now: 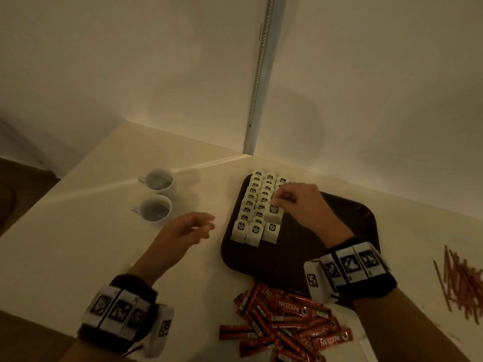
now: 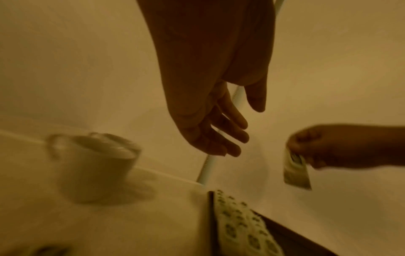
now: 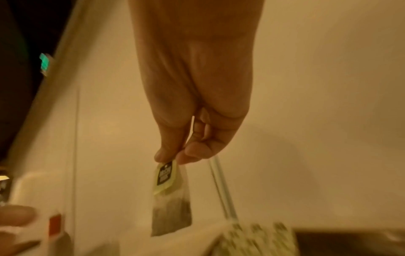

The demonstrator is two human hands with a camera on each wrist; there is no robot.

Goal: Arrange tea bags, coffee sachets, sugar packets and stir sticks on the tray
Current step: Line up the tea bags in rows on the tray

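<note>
Pinching a tea bag point(image 3: 171, 199), right-hand fingers point(image 3: 166, 154) hang it above the tray point(image 1: 300, 257).

Two cups point(image 1: 156, 195), one tray point(image 1: 339, 218), three rows of tea bags point(image 1: 257, 205), perhaps thirty in all, plus uncountable heaps of coffee sachets point(image 1: 287, 322) and stir sticks point(image 1: 462, 283).

A pale table point(image 1: 78, 231) stands in the corner of two walls and carries everything. Two white cups point(image 1: 156, 197) stand side by side on its left part, one beyond the other. A dark brown tray point(image 1: 352, 218) lies to their right, near the far edge. A loose heap of red coffee sachets point(image 1: 285, 325) lies on the table just beside the tray's near edge. A scatter of thin reddish stir sticks point(image 1: 460, 280) lies at the far right.
</note>
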